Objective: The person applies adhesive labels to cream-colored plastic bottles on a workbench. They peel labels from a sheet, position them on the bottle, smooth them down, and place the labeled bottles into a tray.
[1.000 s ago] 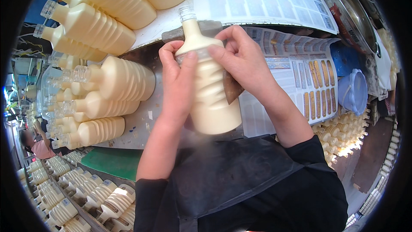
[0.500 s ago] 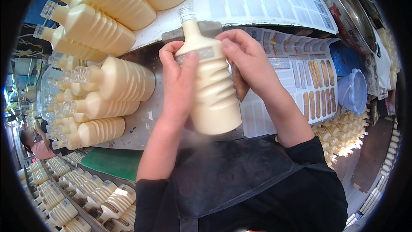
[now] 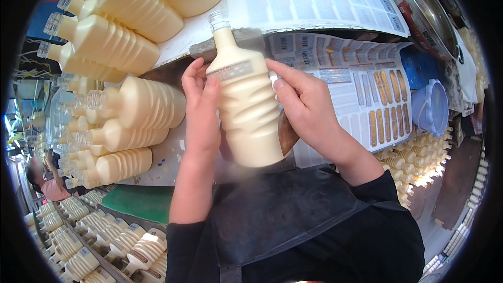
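Note:
A cream ribbed plastic bottle (image 3: 249, 120) with a clear threaded neck lies tilted in front of me, neck pointing away. Across its shoulder runs a narrow translucent label (image 3: 231, 71) with small print. My left hand (image 3: 201, 115) grips the bottle's left side, thumb near the label's left end. At the right side my right hand (image 3: 309, 102) closes on the bottle, index finger at the shoulder and thumb just below. A flat brown piece (image 3: 287, 135) shows below my right hand beside the bottle; whether the hand holds it I cannot tell.
Similar bottles (image 3: 149, 102) lie stacked at left, with more (image 3: 105, 47) on the white upper surface. Label sheets (image 3: 361, 102) cover the right side. Beyond them are a lilac bucket (image 3: 430, 107) and a metal basin (image 3: 427, 10). Another person (image 3: 52, 183) is at far left.
The bottle has shifted slightly left and turned a little. My left thumb has moved off the label's face to its left edge, and the right hand has slid slightly lower along the side.

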Available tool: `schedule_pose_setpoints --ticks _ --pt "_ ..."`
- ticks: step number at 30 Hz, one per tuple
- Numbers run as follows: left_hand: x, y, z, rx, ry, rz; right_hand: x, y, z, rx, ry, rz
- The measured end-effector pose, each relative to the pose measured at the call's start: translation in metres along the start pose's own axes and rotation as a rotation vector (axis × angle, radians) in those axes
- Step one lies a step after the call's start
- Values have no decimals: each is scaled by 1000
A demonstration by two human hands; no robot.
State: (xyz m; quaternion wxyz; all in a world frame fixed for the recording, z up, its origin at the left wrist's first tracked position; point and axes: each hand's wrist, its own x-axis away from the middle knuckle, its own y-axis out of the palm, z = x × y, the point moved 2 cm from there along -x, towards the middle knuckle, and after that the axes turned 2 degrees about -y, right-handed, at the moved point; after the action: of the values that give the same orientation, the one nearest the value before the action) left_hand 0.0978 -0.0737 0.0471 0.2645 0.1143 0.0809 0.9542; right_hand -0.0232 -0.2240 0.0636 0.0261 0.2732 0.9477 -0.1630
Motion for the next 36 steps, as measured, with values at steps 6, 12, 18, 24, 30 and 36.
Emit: schedule_pose_setpoints --ticks 6,12,18,24,30,36 --pt "11 -13 -17 289 -149 -176 5 1 -4 16 -21 33" --pt "17 -6 -12 208 -110 -162 0 1 4 -239 171 -4" --pt "27 5 1 -253 35 20 -10 3 6 -458 364 -67" --pt "26 4 1 -282 64 55 -10 6 4 -404 374 -46" --pt "20 -3 -11 -180 53 -6 -9 6 1 -285 306 -4" --pt "12 -13 -9 81 27 -133 -21 8 5 -237 168 74"
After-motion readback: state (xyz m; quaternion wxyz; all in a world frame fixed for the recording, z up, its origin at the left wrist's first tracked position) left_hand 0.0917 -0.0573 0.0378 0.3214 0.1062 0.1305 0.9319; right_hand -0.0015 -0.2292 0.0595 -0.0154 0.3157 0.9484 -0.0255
